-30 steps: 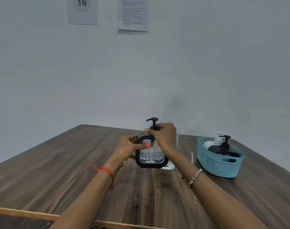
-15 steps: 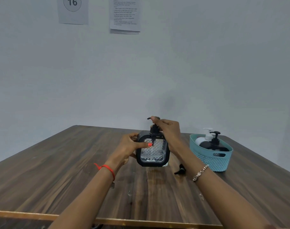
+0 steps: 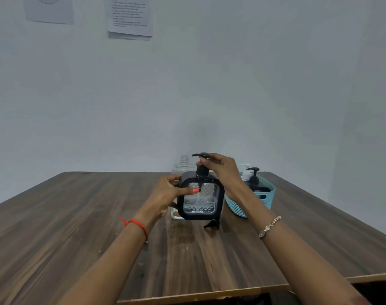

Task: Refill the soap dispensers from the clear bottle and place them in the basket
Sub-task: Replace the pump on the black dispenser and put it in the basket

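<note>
Since the earlier frame the right hand (image 3: 223,170) has been shifted from the pump's collar up to the pump head (image 3: 202,155), which is pinched between its fingertips. The clear bottle (image 3: 183,165) has come into view just behind the square dispenser (image 3: 201,199), on its left, uncapped. The number that was read on the left wall sheet (image 3: 49,7) has been cut off by the top edge.

The black-framed dispenser, with a clear diamond-patterned window, is held upright at the middle of the tabletop (image 3: 99,216) by the left hand (image 3: 170,192), whose fingers are curled round its left side with the thumb laid across the front. Whether its base touches the wood cannot be told. No brand or label is seen on it.

A small black piece (image 3: 212,224) lies just near its right corner. To the right, partly hidden by the right wrist, the teal basket (image 3: 236,206) is seen with a black pump bottle (image 3: 254,181) and a white pump bottle (image 3: 244,170) inside. The lines on the printed sheet (image 3: 130,16) on the wall are too blurred to be read.
</note>
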The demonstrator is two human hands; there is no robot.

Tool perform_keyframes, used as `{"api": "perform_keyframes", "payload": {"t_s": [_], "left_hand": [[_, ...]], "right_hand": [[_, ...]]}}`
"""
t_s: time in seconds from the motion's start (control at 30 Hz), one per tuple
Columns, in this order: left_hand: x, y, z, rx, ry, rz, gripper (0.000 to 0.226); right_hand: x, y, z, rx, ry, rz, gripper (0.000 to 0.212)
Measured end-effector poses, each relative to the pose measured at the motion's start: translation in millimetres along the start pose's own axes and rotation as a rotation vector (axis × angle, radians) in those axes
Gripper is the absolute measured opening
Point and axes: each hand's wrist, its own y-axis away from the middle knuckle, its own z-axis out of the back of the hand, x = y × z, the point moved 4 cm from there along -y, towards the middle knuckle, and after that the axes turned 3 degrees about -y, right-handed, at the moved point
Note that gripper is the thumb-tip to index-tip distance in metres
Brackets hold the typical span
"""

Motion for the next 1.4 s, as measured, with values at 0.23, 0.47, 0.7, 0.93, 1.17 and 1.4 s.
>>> {"api": "perform_keyframes", "payload": {"t_s": [0.23,0.47,0.7,0.93,1.17,1.4], "left_hand": [[-1.2,-8.7,-25.0,0.044,0.044,0.012,0.039],[-6.2,-34.4,-56.5,0.026,0.133,0.006,0.039],[-41.1,-85.7,-87.0,0.007,0.154,-0.101,0.033],[-69.4,-162.3,-112.2,-0.022,0.141,-0.233,0.049],[-42.1,-234.2,-142.2,-0.022,0.096,-0.254,0.044],[9.6,-252.6,-162.7,-0.019,0.100,-0.148,0.043]], "right_hand": [[-4.1,-5.8,33.6,-0.009,0.061,-0.051,0.024],[-10.1,-13.3,82.5,-0.079,0.115,-0.094,0.043],[9.9,-53.5,118.5,-0.049,0.342,-0.003,0.050],[12.1,-134.4,146.5,-0.119,0.345,0.096,0.051],[-32.2,-186.2,182.5,-0.169,0.362,0.086,0.050],[-80.8,-193.5,211.5,-0.146,0.381,-0.006,0.047]]}}
